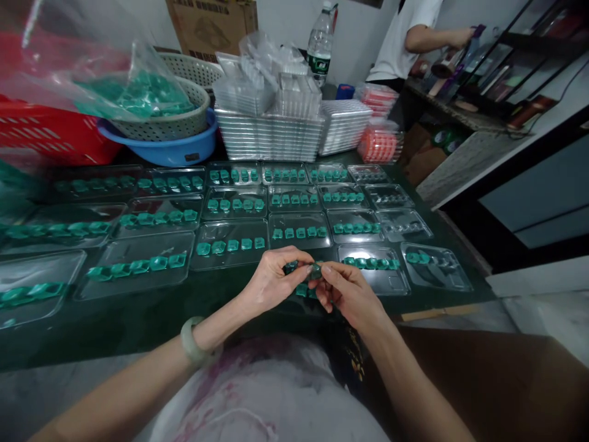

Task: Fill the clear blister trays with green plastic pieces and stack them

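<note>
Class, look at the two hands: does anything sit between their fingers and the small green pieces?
Nothing visible does. The left hand and right hand both pinch the green pieces directly, just above the clear trays on the table.

Pale green bangle (193,342) on left wrist, pink-blotched white garment (257,393).

The left hand (271,279), right hand (350,296) pinch green pieces (315,269).

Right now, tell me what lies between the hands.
Head view: small green pieces, pinched by fingers of left hand and right hand.
</note>
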Available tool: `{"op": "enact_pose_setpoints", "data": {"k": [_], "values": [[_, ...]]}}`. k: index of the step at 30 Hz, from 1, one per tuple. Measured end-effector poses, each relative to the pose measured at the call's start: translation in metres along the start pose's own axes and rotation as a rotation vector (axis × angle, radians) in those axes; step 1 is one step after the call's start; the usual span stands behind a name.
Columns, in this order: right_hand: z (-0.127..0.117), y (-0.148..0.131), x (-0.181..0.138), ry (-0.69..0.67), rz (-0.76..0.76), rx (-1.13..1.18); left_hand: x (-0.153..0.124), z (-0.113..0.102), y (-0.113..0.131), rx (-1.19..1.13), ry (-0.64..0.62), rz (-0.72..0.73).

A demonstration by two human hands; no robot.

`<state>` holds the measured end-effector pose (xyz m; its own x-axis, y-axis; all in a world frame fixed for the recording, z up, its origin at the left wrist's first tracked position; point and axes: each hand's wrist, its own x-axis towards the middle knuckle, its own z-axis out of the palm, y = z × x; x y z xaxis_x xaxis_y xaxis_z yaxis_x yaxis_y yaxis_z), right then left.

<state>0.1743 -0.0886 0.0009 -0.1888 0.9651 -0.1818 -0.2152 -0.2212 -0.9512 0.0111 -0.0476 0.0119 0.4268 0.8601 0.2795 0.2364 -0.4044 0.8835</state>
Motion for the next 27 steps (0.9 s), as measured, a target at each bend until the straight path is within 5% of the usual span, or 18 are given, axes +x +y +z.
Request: {"op": "enact_pose_setpoints", "data": {"k": [8, 15, 21, 27], "values": [[0.001, 0.006, -0.002, 0.186, -0.121, -0.024, 0.001, 0.007, 0.005, -0.06, 0.075, -0.122], [0.001, 0.004, -0.007, 0.301, -0.235, -0.204, -0.005, 0.015, 0.011, -0.427, -0.097, -0.341], [-0.006, 0.007, -0.01, 0.351, -0.199, -0.117, 0.0, 0.028, 0.006, -0.575, -0.13, -0.518], [-0.033, 0.006, -0.027, 0.427, -0.175, -0.139, 0.013, 0.049, 0.016, -0.724, -0.306, -0.689]]}}
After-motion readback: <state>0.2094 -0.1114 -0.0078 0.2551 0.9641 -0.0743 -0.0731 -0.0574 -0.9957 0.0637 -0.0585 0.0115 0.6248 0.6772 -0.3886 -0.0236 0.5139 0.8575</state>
